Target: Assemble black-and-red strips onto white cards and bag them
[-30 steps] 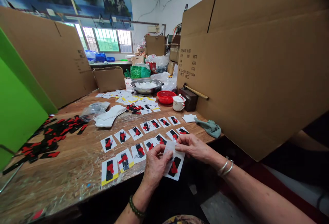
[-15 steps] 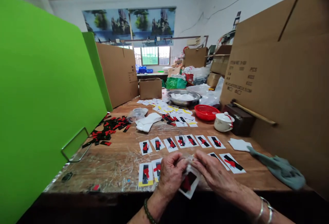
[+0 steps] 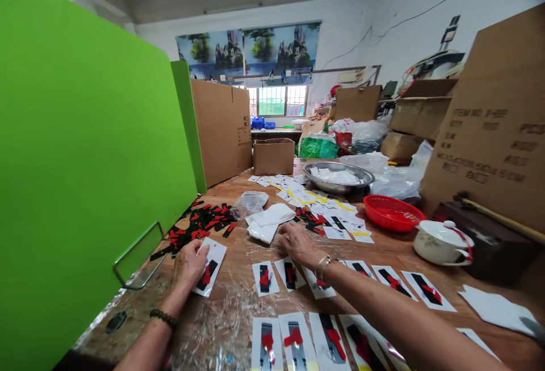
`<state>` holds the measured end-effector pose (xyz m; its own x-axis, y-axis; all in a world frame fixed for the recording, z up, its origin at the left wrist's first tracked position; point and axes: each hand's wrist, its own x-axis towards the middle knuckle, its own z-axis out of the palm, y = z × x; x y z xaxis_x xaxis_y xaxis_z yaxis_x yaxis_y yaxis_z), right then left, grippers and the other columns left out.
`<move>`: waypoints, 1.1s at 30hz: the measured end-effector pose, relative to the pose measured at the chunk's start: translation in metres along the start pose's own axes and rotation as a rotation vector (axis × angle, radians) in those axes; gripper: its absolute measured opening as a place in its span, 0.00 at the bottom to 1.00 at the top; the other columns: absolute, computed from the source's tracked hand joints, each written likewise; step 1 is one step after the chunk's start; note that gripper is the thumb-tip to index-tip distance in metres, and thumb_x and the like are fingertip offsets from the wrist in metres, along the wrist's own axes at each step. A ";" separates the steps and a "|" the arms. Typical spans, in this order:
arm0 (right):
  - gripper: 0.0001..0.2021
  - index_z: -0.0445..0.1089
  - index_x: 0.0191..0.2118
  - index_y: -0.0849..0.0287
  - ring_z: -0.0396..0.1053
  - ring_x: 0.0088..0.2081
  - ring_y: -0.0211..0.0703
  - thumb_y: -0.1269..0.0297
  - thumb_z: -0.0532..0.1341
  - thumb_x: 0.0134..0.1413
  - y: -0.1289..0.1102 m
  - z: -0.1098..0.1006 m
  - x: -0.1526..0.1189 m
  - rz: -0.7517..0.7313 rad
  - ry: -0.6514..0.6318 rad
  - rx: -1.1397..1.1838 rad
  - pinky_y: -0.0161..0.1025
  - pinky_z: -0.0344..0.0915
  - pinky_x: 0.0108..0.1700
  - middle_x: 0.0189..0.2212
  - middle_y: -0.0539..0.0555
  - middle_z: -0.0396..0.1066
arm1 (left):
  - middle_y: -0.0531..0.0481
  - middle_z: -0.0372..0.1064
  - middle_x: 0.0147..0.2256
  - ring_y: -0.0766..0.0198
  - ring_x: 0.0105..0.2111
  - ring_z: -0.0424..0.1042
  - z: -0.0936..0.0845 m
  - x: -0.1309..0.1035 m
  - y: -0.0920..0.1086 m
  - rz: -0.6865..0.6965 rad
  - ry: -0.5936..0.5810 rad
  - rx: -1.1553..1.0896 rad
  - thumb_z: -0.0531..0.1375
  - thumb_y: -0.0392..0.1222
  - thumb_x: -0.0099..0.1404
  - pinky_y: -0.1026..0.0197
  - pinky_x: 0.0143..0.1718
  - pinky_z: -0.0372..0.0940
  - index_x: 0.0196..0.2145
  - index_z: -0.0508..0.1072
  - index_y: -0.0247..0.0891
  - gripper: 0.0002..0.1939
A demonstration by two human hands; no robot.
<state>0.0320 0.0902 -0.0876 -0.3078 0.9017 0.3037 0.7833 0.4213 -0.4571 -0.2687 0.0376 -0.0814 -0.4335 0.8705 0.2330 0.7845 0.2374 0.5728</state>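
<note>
- Far left: green panel (image 3: 93,109) standing upright; bent metal handle (image 3: 138,253) by its foot.
- Left hand (image 3: 190,264): fingers narrow, pinching a white card (image 3: 216,256) along its left side. Card tilted, black-and-red piece on its face, left of the card rows.
- Just beyond that hand: loose pile of black and red strips (image 3: 202,222) on the desk (image 3: 225,314).
- Right of pile: clear plastic bag (image 3: 251,203), then folded white bundle (image 3: 269,220).
- Two rows of cards, far row (image 3: 289,274) and near row (image 3: 330,340), each visible card with a dark piece and red on it.
- Right hand (image 3: 300,244): reaching over far row, fingertips at bundle's near right edge. Contact unclear; cannot tell how wide the fingers are.
- Farther right: metal bowl (image 3: 340,186), red basket (image 3: 394,215), lidded white pot (image 3: 438,244).
</note>
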 end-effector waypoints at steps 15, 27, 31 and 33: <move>0.12 0.74 0.38 0.63 0.69 0.45 0.51 0.73 0.52 0.61 -0.020 0.034 0.070 0.056 -0.071 -0.329 0.40 0.59 0.40 0.42 0.65 0.73 | 0.42 0.69 0.40 0.53 0.42 0.68 0.026 -0.002 -0.023 0.210 0.060 0.135 0.55 0.43 0.62 0.54 0.46 0.62 0.33 0.76 0.37 0.12; 0.12 0.68 0.33 0.60 0.65 0.29 0.39 0.76 0.50 0.61 -0.028 -0.011 -0.037 -0.553 0.236 -0.228 0.34 0.58 0.30 0.32 0.56 0.70 | 0.44 0.74 0.33 0.57 0.31 0.75 0.015 -0.064 0.081 -0.365 -0.706 -1.382 0.68 0.47 0.54 0.53 0.34 0.72 0.34 0.71 0.36 0.15; 0.11 0.67 0.34 0.59 0.68 0.34 0.40 0.74 0.50 0.63 -0.040 -0.014 -0.085 -0.728 0.223 0.009 0.35 0.65 0.36 0.35 0.57 0.71 | 0.50 0.73 0.26 0.64 0.23 0.72 0.028 -0.087 0.089 -0.347 -0.530 -1.448 0.74 0.35 0.42 0.63 0.25 0.69 0.34 0.69 0.34 0.22; 0.07 0.67 0.35 0.58 0.71 0.39 0.41 0.71 0.53 0.62 -0.044 -0.016 -0.096 -0.621 0.192 0.218 0.36 0.68 0.39 0.40 0.58 0.71 | 0.51 0.74 0.25 0.64 0.21 0.72 0.031 -0.097 0.087 -0.311 -0.422 -1.428 0.75 0.36 0.37 0.64 0.24 0.68 0.37 0.67 0.35 0.29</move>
<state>0.0355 -0.0162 -0.0834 -0.5475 0.4619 0.6978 0.3595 0.8828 -0.3023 -0.1448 -0.0127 -0.0784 -0.1473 0.9806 -0.1296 -0.4917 0.0411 0.8698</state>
